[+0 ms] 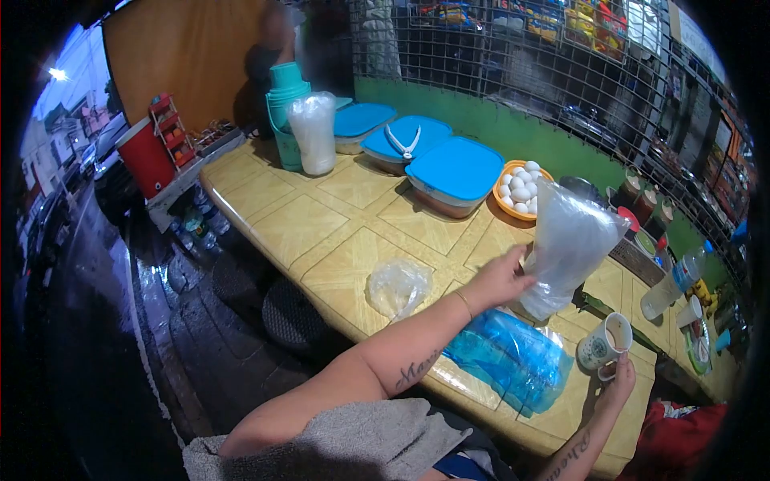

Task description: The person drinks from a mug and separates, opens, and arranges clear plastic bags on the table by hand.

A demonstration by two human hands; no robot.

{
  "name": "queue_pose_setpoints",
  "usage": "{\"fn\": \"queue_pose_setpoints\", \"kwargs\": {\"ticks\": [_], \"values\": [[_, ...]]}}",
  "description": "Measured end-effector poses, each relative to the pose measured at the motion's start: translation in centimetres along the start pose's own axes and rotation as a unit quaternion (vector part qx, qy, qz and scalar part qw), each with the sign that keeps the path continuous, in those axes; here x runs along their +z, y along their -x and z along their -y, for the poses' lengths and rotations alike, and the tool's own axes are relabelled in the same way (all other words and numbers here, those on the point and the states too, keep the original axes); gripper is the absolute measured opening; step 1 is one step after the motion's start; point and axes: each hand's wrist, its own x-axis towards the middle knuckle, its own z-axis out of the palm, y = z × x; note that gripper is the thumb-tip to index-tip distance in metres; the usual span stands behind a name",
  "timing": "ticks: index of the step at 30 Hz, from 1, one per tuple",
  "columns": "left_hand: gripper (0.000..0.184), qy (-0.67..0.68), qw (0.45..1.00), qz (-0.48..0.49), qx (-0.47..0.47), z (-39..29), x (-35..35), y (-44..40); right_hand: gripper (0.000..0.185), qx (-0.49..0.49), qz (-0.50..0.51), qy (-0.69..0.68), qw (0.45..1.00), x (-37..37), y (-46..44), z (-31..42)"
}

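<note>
In the head view, the mug (594, 349) may be judged stiff, fairly light and perhaps breakable; it is best taken by its handle and kept level, since a brownish patch is seen inside. The bundle of plastic bags (571, 236) can be expected to be light, soft and slippery, and is best pinched firmly at an edge. The mug is gripped at its handle side by the right hand (618, 377), above the bench (321, 236), just beside the blue plastic (509, 361). It is white, marked with a round greenish emblem, and its mouth is tilted into view. The bundle is clear to whitish, glossy and creased, and is leaned between the blue plastic and the orange bowl (505, 210) of eggs (520, 194). Its left edge is met by the left hand (523, 268), thumb and fingers parted; whether the film is pinched cannot be told.
</note>
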Motion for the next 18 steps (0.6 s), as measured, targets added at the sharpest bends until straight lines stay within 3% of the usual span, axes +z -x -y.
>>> {"fn": "queue_pose_setpoints", "kwargs": {"ticks": [2,4,7,10,14,16,18], "values": [[0.066,0.056,0.995,-0.065,0.045,1.5,-1.2,-0.9,0.031,-0.005,0.009,-0.003,1.0,-0.4,-0.2,-0.2],[0.066,0.306,0.934,-0.158,0.093,5.3,-2.7,-3.0,0.031,-0.005,0.008,-0.011,1.0,-0.2,-0.4,-0.4],[0.071,0.286,0.926,-0.235,0.077,-2.5,-7.6,-2.4,0.031,0.001,-0.003,-0.016,1.0,0.2,-0.3,0.0],[0.075,0.199,0.927,-0.226,0.223,-10.4,-12.2,-3.3,0.032,0.006,0.002,-0.013,1.0,0.3,-0.1,0.0],[0.059,0.184,0.898,-0.222,0.331,-20.4,-16.1,-4.6,0.033,0.012,0.009,-0.024,1.0,-0.2,-0.7,-0.6],[0.092,0.282,0.87,-0.17,0.368,-24.0,-17.1,-5.3,0.033,0.011,0.009,-0.026,1.0,-0.1,-0.6,-0.6],[0.087,0.269,0.879,-0.201,0.34,-26.6,-17.4,-5.3,0.034,0.005,0.008,-0.022,1.0,0.0,-0.5,-0.3]]}}
